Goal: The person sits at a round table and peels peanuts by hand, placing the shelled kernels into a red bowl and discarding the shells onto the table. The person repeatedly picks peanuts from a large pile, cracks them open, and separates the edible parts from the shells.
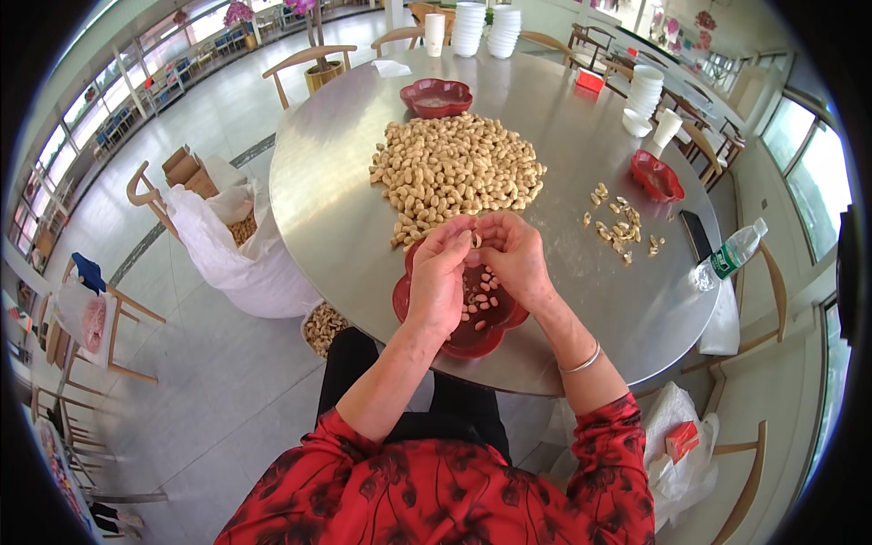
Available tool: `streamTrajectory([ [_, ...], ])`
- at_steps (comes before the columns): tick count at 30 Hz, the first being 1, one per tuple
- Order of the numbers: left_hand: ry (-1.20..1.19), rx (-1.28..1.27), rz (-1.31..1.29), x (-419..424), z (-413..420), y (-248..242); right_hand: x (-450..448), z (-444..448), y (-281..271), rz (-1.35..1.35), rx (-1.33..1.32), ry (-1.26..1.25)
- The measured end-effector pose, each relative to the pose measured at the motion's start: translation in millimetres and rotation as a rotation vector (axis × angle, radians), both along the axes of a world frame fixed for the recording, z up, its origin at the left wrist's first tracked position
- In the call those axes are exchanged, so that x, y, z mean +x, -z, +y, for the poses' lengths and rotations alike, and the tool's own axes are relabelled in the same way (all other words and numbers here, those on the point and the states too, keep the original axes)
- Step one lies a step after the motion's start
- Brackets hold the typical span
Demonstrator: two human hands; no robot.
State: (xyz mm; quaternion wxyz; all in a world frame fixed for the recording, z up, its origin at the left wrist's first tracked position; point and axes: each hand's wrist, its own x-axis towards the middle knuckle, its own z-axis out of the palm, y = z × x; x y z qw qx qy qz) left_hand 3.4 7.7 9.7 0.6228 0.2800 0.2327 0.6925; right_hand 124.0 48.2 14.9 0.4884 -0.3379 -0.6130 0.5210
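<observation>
My left hand (439,276) and my right hand (516,257) meet above a red flower-shaped dish (477,344). Between their fingertips they pinch a peanut shell (476,241), which looks split; the fingers hide much of it. Several pink shelled peanuts (482,300) lie in the dish below. Just beyond my hands, a large heap of unshelled peanuts (463,163) spreads over the round metal table (334,204).
Cracked peanut shells (620,228), a black phone (695,235) and a water bottle (730,257) are on the right. Another red dish (436,97) stands behind the heap. At left are a white sack (231,272) and a bin of shells (325,330) on the floor.
</observation>
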Motion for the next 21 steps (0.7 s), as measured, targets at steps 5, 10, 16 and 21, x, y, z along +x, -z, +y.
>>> streamTrajectory([
  [5,-0.101,-0.036,-0.066,7.1,9.1,9.1,-2.9,-3.1,-1.8,0.051,-0.049,0.007],
  [10,-0.157,-0.017,-0.038,10.3,3.9,-1.7,-1.7,-4.5,-6.4,0.034,-0.052,-0.011],
  [16,-0.125,-0.068,0.089,5.2,2.8,4.6,-0.9,-4.5,-4.4,-0.004,-0.092,-0.056],
  [21,-0.113,-0.114,0.173,5.2,1.1,7.7,-3.9,-6.3,-0.7,-0.184,0.018,-0.033],
])
